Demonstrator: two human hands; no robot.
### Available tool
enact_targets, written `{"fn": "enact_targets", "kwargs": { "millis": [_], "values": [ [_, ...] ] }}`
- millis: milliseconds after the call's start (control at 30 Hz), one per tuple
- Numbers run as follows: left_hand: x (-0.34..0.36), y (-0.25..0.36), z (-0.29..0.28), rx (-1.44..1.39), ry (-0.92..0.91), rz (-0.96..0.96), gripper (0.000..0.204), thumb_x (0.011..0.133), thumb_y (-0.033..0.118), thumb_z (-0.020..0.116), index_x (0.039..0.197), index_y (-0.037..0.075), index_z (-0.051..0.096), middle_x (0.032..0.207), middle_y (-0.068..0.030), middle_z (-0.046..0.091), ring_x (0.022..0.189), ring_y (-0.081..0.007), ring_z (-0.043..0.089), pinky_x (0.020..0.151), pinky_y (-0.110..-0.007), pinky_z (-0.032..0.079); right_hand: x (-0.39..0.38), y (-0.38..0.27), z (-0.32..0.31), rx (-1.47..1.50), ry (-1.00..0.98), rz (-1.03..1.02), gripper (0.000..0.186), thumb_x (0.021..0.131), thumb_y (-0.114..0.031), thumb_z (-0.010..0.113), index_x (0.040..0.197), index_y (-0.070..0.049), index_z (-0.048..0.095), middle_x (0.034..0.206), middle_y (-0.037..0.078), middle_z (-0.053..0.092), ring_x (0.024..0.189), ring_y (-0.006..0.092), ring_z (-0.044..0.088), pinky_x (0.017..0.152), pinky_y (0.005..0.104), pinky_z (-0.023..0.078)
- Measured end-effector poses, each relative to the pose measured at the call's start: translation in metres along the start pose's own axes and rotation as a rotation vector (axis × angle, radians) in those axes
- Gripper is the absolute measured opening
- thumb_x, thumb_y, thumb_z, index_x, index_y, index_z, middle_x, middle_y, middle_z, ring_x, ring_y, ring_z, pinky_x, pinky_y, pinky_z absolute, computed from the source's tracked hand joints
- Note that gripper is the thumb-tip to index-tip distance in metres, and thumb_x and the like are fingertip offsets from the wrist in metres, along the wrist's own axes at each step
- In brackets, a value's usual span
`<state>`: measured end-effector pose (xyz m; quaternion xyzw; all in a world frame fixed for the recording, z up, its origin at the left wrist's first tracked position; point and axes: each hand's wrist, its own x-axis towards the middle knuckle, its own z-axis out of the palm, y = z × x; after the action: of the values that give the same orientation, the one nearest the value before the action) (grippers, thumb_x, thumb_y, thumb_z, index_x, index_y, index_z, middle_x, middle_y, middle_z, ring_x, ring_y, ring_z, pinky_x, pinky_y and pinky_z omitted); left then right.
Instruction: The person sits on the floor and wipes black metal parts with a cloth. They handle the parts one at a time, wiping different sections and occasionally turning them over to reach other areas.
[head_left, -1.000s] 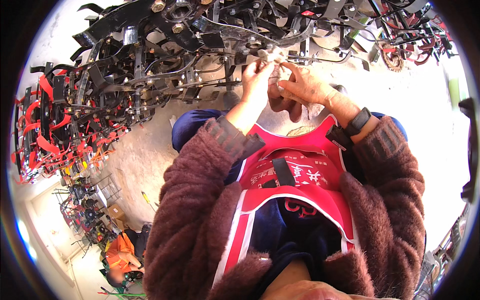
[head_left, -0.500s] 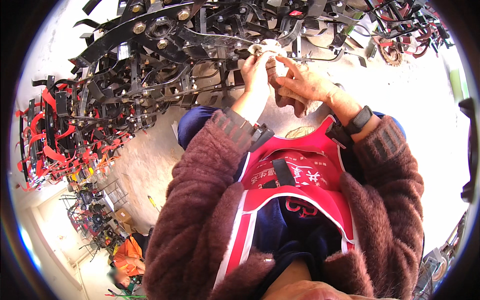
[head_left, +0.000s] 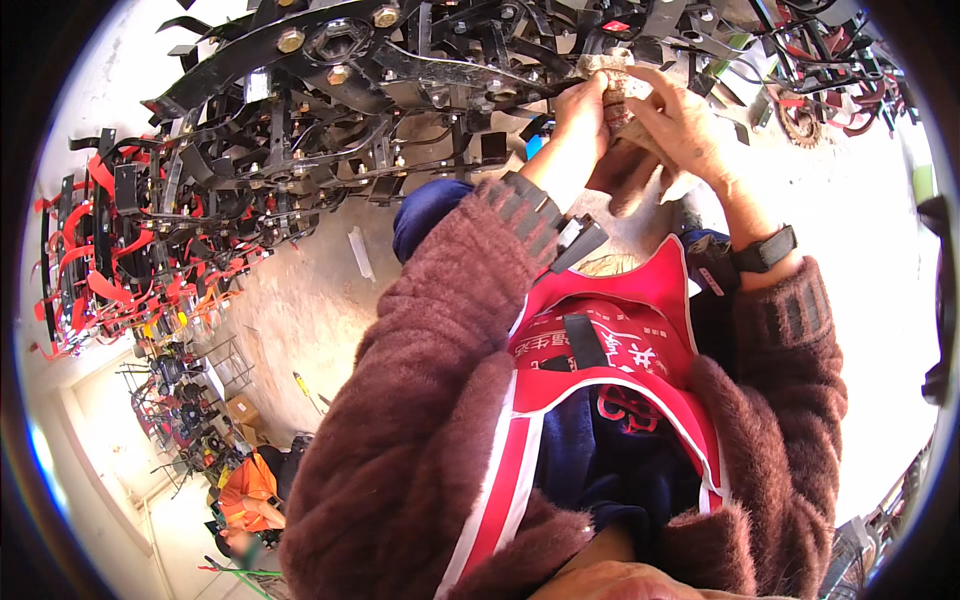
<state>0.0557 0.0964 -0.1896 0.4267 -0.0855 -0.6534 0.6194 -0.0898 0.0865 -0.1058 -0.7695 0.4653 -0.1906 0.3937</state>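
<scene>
A dirty cream and brown work glove (head_left: 632,172) hangs between my hands, its cuff up and its fingers drooping toward me. My left hand (head_left: 580,118) is closed on the cuff from the left side. On the other side my right hand (head_left: 684,122) grips the glove, its index finger and thumb bent at the cuff; some of its fingers are hidden behind the fabric. Just beyond both hands lies a dense heap of black metal blade assemblies (head_left: 345,100) with bolts.
Red and black blade parts (head_left: 100,255) are piled at the left. A toothed ring (head_left: 800,125) rests on the floor at the right. A person in orange (head_left: 248,495) sits at lower left, near a cardboard box (head_left: 242,408). A yellow-handled tool (head_left: 302,384) lies on the floor.
Both hands have moved right and slightly farther away with the glove. The glove's fingers hang more spread than before. A small blue thing now shows beside my left wrist.
</scene>
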Motion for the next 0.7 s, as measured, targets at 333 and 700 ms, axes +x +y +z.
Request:
{"fn": "enact_targets", "kwargs": {
  "millis": [333, 700],
  "values": [
    [-0.019, 0.015, -0.026, 0.023, 0.203, 0.115, 0.022, 0.099, 0.015, 0.051, 0.105, -0.003, 0.063, 0.093, -0.0156, 0.069, 0.078, -0.0265, 0.069, 0.069, -0.039, 0.057, -0.007, -0.003, 0.013, -0.04, -0.338, 0.072, 0.047, 0.092, -0.023, 0.057, 0.135, -0.005, 0.049, 0.08, 0.016, 0.07, 0.072, 0.0289, 0.07, 0.068, 0.0378, 0.054],
    [-0.041, 0.052, -0.023, 0.195, 0.135, 0.49, 0.02, 0.097, 0.012, 0.055, 0.107, -0.003, 0.063, 0.1, -0.01, 0.068, 0.085, -0.0169, 0.068, 0.073, -0.027, 0.056, 0.001, -0.013, 0.029, -0.116, -0.253, -0.236, 0.056, 0.09, -0.025, 0.059, 0.139, -0.008, 0.04, 0.085, 0.019, 0.068, 0.078, 0.0359, 0.068, 0.072, 0.0428, 0.053]
  ]
}}
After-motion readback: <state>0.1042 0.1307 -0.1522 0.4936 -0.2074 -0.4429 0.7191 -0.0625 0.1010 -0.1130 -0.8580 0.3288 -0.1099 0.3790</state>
